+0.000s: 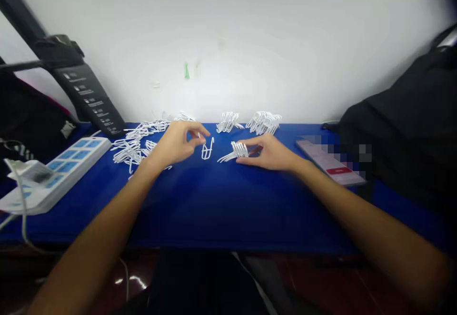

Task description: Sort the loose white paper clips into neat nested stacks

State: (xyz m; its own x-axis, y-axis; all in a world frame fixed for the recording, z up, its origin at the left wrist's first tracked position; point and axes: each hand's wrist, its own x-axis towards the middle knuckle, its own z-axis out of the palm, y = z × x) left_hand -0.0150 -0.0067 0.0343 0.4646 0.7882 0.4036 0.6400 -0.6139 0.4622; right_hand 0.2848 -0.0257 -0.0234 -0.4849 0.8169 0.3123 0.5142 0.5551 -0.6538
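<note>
White clips (263, 122) on a blue tabletop (214, 205)
The left hand (174, 143) pinches its fingertips nearly together just beside a lone upright clip (207, 149); whether they hold anything, I cannot tell. The right hand (267, 154) cups the end of a small stack (238, 151). A tangled pile (134, 146) lies beyond the left wrist.

Seen from my remote station: prob a small workroom or makeshift piecework bench, can't tell which. Table w/ blue cover (221, 210) against a plain white wall (228, 34). Multi-socket power strip (60, 174) at left, heaps of small white clips (137, 143) spread on top, black bag (403, 124) at right, shiny dark red floor tiles (314, 281) underneath.
</note>
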